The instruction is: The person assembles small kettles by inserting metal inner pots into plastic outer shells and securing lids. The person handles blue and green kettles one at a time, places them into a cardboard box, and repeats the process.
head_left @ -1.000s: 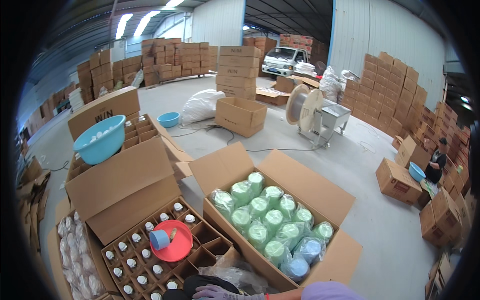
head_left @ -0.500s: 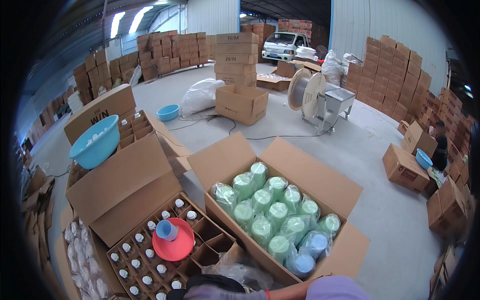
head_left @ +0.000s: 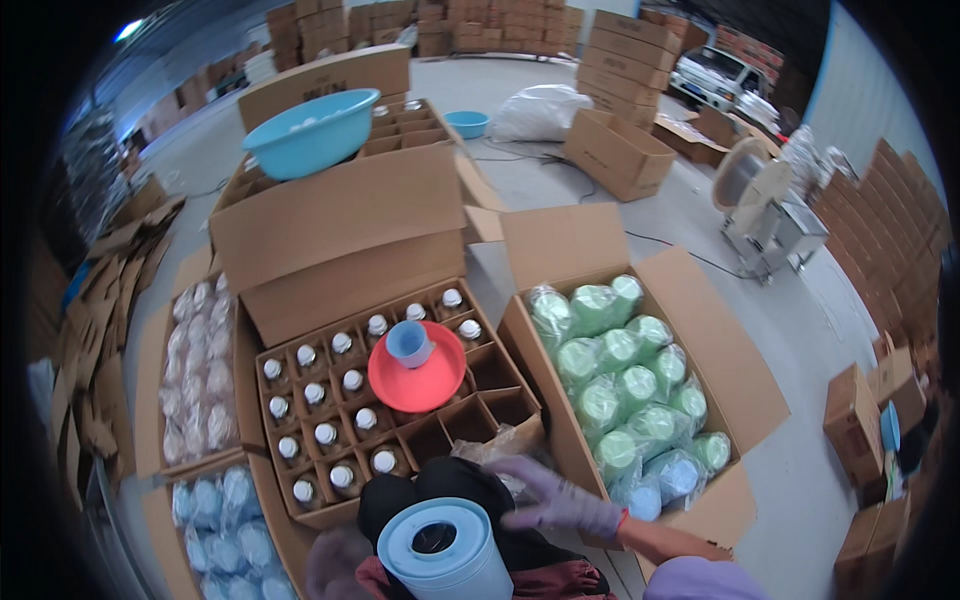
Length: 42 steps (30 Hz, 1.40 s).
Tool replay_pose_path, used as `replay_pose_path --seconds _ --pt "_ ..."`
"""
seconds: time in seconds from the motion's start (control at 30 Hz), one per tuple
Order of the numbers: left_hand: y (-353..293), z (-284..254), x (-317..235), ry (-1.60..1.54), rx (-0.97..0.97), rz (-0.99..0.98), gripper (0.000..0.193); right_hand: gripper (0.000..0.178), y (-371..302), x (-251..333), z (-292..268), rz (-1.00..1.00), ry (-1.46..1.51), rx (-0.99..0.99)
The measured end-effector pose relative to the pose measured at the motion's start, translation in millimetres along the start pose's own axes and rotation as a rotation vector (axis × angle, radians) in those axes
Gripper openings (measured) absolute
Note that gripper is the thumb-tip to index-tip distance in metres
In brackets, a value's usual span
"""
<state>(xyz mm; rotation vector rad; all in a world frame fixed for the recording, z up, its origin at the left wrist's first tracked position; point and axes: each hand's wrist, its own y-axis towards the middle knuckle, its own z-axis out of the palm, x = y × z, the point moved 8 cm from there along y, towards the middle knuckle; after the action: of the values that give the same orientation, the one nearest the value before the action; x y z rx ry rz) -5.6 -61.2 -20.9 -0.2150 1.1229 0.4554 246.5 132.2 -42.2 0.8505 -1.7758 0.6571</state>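
Right hand [head_left: 562, 502] splayed open, left hand [head_left: 337, 563] blurred (can't tell its grip); blue tub [head_left: 452, 570] looks light, stiff, best held round its sides.

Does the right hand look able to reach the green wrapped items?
Probably yes: the right hand is close beside the open carton, and no flap covers the green wrapped items from above.

Container [head_left: 455, 570] before bottle carton [head_left: 320, 518], plate [head_left: 430, 388] atop carton, basin [head_left: 312, 152] behind.
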Motion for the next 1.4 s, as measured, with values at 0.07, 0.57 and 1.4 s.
replay_pose_path --seconds 0.07,0.57,1.4 --pt "22 23 16 0.353 0.329 -0.031 0.096 0.074 6 48 48 -0.203 0.184 0.135" --pt "116 50 68 0.230 0.130 -0.209 0.043 0.066 141 24 31 -0.115 0.270 -0.213" --pt "164 57 67 1.122 0.092 0.086 0.035 0.058 268 -275 -35 0.772 0.387 -0.434"
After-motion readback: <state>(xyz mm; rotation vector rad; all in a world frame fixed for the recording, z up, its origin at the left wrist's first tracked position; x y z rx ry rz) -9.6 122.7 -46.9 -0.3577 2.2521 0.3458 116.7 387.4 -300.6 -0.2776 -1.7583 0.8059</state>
